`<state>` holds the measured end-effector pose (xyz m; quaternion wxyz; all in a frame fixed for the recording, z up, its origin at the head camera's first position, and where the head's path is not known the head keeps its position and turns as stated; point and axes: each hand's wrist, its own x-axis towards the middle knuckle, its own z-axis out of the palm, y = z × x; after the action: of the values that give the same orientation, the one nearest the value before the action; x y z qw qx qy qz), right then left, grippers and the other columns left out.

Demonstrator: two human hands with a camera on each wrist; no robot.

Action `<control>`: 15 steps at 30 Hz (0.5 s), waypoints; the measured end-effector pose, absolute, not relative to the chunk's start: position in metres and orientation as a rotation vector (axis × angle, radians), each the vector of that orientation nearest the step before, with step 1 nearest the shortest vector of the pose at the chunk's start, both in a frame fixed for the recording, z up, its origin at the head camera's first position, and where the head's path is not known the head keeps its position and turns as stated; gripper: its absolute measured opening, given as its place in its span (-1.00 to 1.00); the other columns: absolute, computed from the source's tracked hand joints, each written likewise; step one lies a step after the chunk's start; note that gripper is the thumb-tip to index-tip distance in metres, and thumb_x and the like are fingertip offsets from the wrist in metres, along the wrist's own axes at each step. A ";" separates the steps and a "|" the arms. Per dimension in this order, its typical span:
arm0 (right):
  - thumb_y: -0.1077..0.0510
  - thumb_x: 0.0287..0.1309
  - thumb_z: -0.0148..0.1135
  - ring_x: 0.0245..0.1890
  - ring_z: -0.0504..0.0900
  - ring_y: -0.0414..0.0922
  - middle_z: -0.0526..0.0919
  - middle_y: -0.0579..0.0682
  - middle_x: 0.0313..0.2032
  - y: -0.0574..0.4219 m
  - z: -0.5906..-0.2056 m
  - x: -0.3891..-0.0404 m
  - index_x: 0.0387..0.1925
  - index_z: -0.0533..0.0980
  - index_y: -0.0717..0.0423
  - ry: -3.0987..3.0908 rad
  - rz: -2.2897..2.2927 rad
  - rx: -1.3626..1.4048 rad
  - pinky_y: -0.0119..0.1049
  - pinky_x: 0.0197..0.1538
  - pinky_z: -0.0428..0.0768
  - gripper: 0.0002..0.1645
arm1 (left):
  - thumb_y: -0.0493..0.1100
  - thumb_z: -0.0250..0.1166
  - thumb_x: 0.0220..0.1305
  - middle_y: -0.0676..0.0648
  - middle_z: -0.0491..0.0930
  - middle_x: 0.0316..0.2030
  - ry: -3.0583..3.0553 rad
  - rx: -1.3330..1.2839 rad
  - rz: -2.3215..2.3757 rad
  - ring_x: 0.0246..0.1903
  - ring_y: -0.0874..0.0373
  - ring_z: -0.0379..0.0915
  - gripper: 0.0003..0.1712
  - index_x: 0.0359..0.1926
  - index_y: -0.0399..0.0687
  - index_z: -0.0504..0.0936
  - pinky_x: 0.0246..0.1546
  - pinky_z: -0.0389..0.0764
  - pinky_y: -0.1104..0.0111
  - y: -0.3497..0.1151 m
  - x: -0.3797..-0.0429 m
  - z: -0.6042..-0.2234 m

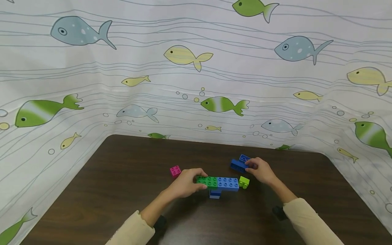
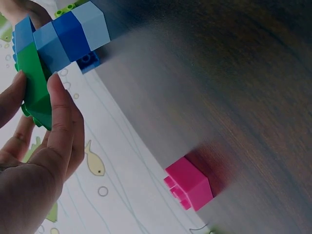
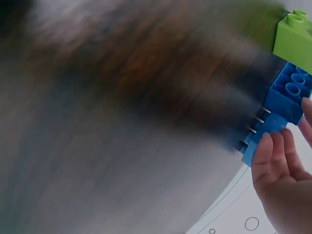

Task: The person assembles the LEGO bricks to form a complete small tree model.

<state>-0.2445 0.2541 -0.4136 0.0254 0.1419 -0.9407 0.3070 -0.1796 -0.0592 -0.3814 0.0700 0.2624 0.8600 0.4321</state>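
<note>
My left hand [image 1: 185, 183] pinches the free end of a green brick [image 1: 210, 182] between thumb and fingers. Beside it, in line, is a light blue brick [image 1: 228, 183]. Smaller blue bricks [image 2: 72, 33] are stacked under their middle, mid blue, dark blue and pale blue. Whether this stack touches the table cannot be told. Farther back, the thumb and fingers of my right hand [image 1: 261, 172] grip the right end of a dark blue brick [image 1: 238, 165]. Just behind that lies another blue brick [image 1: 244, 158], its hollow underside showing; in the right wrist view my fingers partly cover these bricks.
A lime green brick [image 1: 244, 182] lies between the joined bricks and my right hand. Left of them, a pink brick [image 1: 175, 171] rests on the dark wooden table [image 1: 131, 160]. A fish-patterned sheet [image 1: 171, 112] rises behind the table and at its sides.
</note>
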 end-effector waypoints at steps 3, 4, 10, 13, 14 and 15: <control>0.29 0.06 0.25 -0.34 0.44 -0.07 0.54 0.08 -0.26 0.257 -0.413 -0.242 -0.20 0.54 0.26 -2.914 0.980 0.456 -0.23 -0.34 0.45 -0.78 | -0.25 0.33 0.09 -0.05 0.54 -0.33 2.589 0.790 1.298 -0.54 0.24 0.40 -0.70 -0.13 -0.22 0.55 -0.51 0.48 0.45 -0.059 -0.180 -0.381; 0.29 0.06 0.25 -0.32 0.46 -0.06 0.55 0.09 -0.25 0.258 -0.413 -0.242 -0.20 0.54 0.26 -2.918 0.995 0.463 -0.23 -0.33 0.47 -0.78 | -0.25 0.33 0.09 -0.05 0.54 -0.32 2.590 0.789 1.298 -0.54 0.24 0.40 -0.70 -0.13 -0.22 0.55 -0.51 0.48 0.45 -0.059 -0.180 -0.381; 0.29 0.09 0.22 -0.23 0.54 0.02 0.57 0.16 -0.21 0.262 -0.411 -0.239 -0.10 0.50 0.32 -2.945 1.076 0.472 -0.16 -0.23 0.55 -0.69 | -0.25 0.33 0.09 -0.07 0.55 -0.30 2.590 0.785 1.297 -0.53 0.23 0.41 -0.70 -0.13 -0.22 0.54 -0.49 0.49 0.45 -0.060 -0.181 -0.381; 0.31 0.09 0.21 -0.20 0.54 0.05 0.56 0.17 -0.20 0.263 -0.410 -0.237 -0.04 0.47 0.36 -2.957 1.070 0.468 -0.13 -0.20 0.56 -0.64 | -0.25 0.33 0.09 -0.07 0.55 -0.29 2.585 0.787 1.300 -0.53 0.23 0.41 -0.70 -0.12 -0.22 0.54 -0.48 0.49 0.45 -0.060 -0.181 -0.382; 0.33 0.09 0.20 -0.20 0.54 0.05 0.55 0.17 -0.20 0.264 -0.410 -0.236 -0.04 0.47 0.37 -2.957 1.055 0.481 -0.12 -0.20 0.56 -0.64 | -0.25 0.33 0.09 -0.07 0.55 -0.30 2.583 0.786 1.300 -0.53 0.23 0.42 -0.70 -0.12 -0.22 0.54 -0.48 0.49 0.45 -0.060 -0.182 -0.382; 0.35 0.09 0.19 -0.20 0.53 0.05 0.54 0.16 -0.21 0.264 -0.410 -0.236 -0.05 0.48 0.38 -2.953 1.040 0.493 -0.11 -0.18 0.55 -0.65 | -0.25 0.33 0.09 -0.07 0.55 -0.30 2.582 0.786 1.300 -0.53 0.23 0.42 -0.70 -0.12 -0.22 0.54 -0.49 0.49 0.45 -0.060 -0.182 -0.382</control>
<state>-0.2358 0.2643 -0.4096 -0.0140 0.1554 -0.9317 0.3280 -0.1817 -0.0597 -0.3816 0.0727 0.2617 0.8597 0.4326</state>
